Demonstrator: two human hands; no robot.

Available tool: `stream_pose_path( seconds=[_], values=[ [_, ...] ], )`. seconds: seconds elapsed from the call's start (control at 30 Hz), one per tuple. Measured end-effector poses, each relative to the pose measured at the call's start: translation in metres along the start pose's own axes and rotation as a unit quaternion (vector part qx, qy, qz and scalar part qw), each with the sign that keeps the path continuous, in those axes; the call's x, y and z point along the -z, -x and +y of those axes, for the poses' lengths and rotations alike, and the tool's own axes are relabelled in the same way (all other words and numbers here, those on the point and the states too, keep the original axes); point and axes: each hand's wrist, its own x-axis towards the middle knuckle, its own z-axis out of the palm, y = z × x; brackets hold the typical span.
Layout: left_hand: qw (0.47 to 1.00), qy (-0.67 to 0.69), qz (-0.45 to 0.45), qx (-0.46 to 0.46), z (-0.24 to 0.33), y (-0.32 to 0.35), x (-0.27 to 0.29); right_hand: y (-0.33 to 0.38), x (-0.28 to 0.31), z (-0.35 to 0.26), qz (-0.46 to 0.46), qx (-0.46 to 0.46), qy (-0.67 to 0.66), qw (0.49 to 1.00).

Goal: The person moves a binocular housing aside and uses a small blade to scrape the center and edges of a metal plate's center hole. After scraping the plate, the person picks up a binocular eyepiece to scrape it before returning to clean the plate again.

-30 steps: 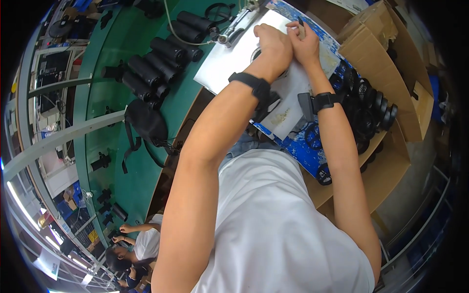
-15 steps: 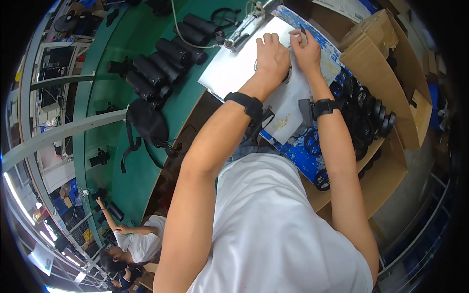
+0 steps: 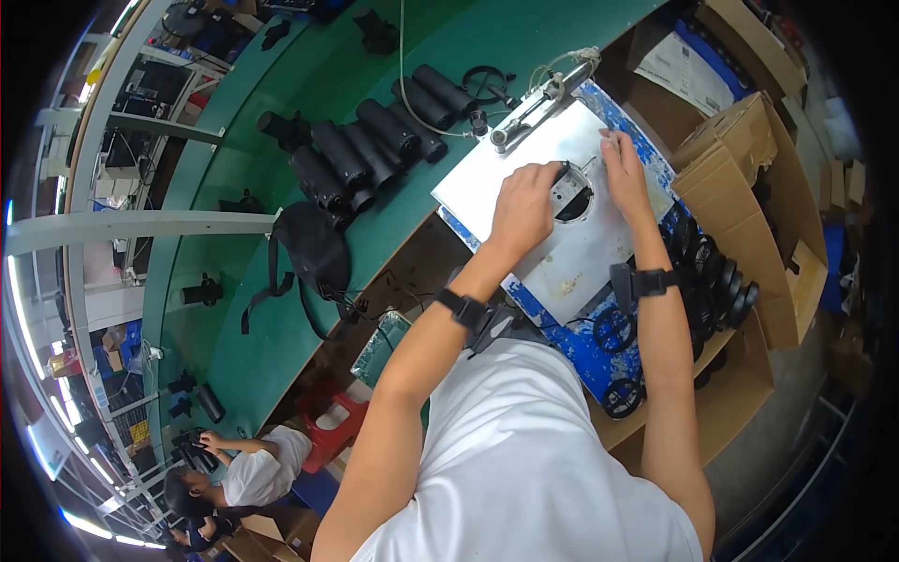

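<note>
A pale sheet [image 3: 468, 183] covers a worn blue-and-white board. On the sheet lies a round black part [image 3: 576, 208], with a greyish plate across its upper left. My left hand [image 3: 526, 208] has its fingers bent and closed at the left edge of this part. My right hand [image 3: 626, 178] is above and right of the part, fingertips pinched together. Whatever sits between them is too small to name. Black straps with small boxes circle both wrists.
Several black cylinders [image 3: 375, 140] lie on the green bench, near a black pouch [image 3: 314, 248]. A metal clamp-like fixture [image 3: 538, 112] crosses the board's far edge. Black rings [image 3: 716, 272] pile beside an open cardboard box [image 3: 740, 197] at right. Another person [image 3: 267, 468] sits at lower left.
The view has shifted. My left hand has drawn back leftward off the round black part, uncovering it. My right hand has come nearer; the small piece visible in its fingers earlier hardly shows now.
</note>
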Motion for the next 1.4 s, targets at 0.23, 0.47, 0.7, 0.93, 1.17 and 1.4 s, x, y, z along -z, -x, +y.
stream_pose_path(
  seconds=[0.23, 0.47, 0.7, 0.93, 1.17, 1.4],
  values=[
    [0.995, 0.083, 0.045, -0.01, -0.029, 0.033, 0.014, 0.039, 0.023, -0.03, -0.146, -0.032, 0.104, 0.983],
    [0.989, 0.129, 0.027, 0.06, -0.051, 0.022, 0.017, 0.045, 0.008, -0.041, -0.111, 0.029, 0.212, 0.971],
    [0.991, 0.106, 0.021, 0.083, -0.046, 0.019, 0.01, 0.042, -0.003, -0.048, -0.097, -0.043, 0.24, 0.965],
    [0.991, 0.079, 0.009, 0.103, -0.047, 0.017, 0.009, 0.04, -0.01, -0.034, -0.012, 0.081, 0.233, 0.969],
    [0.993, 0.065, 0.014, 0.099, -0.047, 0.019, 0.005, 0.039, -0.016, -0.038, -0.062, 0.054, 0.254, 0.964],
    [0.994, 0.054, 0.02, 0.093, -0.048, 0.02, 0.005, 0.031, -0.019, -0.04, -0.155, 0.017, 0.342, 0.927]
  ],
)
